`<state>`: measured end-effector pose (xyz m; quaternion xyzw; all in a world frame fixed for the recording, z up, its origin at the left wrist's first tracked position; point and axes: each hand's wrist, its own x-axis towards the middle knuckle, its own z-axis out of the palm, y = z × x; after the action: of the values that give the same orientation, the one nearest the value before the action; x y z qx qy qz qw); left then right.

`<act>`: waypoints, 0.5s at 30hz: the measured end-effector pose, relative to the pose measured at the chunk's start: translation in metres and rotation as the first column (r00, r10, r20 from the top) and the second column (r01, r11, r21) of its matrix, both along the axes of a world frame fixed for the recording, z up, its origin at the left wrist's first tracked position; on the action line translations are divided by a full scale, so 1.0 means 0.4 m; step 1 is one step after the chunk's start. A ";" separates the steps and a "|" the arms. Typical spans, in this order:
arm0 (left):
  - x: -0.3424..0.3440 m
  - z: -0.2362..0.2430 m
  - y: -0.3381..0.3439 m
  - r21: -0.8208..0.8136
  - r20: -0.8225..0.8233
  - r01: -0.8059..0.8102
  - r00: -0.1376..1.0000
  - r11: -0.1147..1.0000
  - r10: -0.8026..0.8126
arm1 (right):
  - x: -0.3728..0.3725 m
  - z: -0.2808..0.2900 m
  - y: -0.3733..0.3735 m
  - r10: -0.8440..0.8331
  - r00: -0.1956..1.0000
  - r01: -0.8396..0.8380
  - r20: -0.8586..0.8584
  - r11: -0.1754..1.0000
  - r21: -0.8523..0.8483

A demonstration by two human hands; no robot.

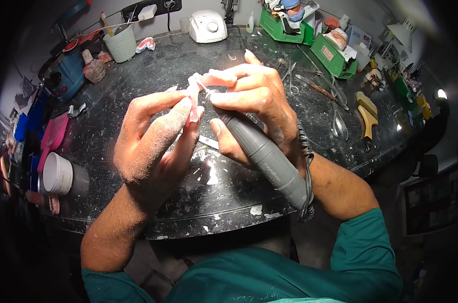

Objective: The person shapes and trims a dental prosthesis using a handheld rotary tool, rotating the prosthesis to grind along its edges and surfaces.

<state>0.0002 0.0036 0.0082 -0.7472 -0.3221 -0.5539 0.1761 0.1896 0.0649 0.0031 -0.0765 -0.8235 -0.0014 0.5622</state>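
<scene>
A pink denture [194, 98] with whitish parts is pinched between the thumb and fingers of my left hand [156, 131], which is coated in pale dust. My right hand [269, 103] grips a dark grey rotary handpiece [269, 157], its coiled cord hanging by my wrist. The handpiece's tip points at the denture, close to its middle; I cannot tell whether they touch. The denture's far end reaches the fingers of my right hand. Both hands are raised over the dark worktop [188, 218], near its front edge, and partly hide the denture.
At the back stand a white control box [208, 26], a pale textured cup [121, 44] and green bins [334, 58]. Scissors [290, 77] and a brush [369, 113] lie right. A white tub [57, 173] and pink dustpan [52, 135] are left. Dust and scraps dot the worktop.
</scene>
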 end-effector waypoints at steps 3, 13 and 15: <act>0.002 0.003 -0.002 -0.009 -0.011 -0.011 1.000 1.000 0.011 | -0.001 0.004 -0.002 0.005 1.000 -0.005 0.010 1.000 -0.011; -0.003 0.001 0.001 -0.012 -0.011 -0.016 1.000 1.000 0.015 | 0.002 0.008 -0.008 0.023 0.999 -0.022 0.038 0.999 -0.027; -0.004 0.001 0.001 -0.019 -0.020 -0.020 1.000 1.000 0.020 | 0.001 0.005 -0.003 0.026 0.999 -0.025 0.020 0.999 -0.027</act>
<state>-0.0012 0.0041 0.0087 -0.7511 -0.3331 -0.5416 0.1775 0.1899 0.0636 0.0049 -0.0735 -0.8301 0.0160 0.5526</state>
